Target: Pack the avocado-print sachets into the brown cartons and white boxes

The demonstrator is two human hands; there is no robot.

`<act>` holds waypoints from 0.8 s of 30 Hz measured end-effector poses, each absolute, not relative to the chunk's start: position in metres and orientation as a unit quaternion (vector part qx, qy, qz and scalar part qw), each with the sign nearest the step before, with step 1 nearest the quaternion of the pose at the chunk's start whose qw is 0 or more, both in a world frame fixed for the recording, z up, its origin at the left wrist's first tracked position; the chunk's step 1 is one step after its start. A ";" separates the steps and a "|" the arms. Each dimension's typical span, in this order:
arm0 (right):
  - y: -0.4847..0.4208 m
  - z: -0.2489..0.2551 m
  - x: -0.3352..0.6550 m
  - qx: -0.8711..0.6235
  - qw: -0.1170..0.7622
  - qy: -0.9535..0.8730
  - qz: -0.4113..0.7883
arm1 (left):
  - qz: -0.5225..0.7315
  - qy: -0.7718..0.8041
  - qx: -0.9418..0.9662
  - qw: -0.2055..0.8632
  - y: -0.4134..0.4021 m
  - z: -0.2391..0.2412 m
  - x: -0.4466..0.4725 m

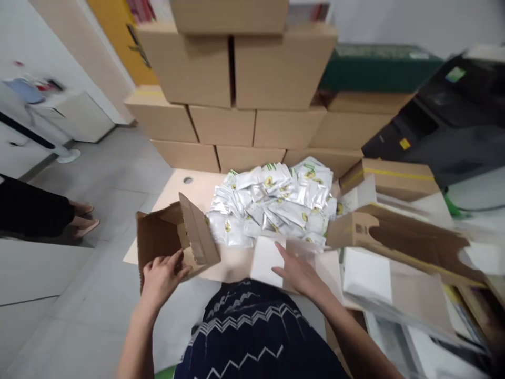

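An open cardboard box (205,237) lies tilted on the left end of the table, its inside facing left and towards me. My left hand (163,273) is closed over the near edge of this box, fingers curled inward. Beside my body, a small white box (264,260) rests at the table's front edge. My right hand (295,268) reaches over its right side with thumb and forefinger stretched apart; whether the fingertips touch it I cannot tell. Just behind both hands spreads a heap of silvery white sachets (272,200) with avocado pictures.
Stacked cardboard cartons (221,126) wall off the back of the table. To the right stand opened cartons (394,231) and a long white box (366,273). A dark machine (442,116) is behind them. At the far left a person's legs (74,218) show on the grey floor.
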State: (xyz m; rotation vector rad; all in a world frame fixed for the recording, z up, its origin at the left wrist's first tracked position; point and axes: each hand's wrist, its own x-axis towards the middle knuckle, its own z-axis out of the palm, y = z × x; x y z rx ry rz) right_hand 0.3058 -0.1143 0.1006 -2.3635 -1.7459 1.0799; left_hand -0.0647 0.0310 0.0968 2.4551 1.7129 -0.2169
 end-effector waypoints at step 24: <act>-0.157 0.184 0.406 -0.693 0.654 -0.253 0.167 | -0.070 0.589 0.773 0.224 -0.008 0.058 -0.057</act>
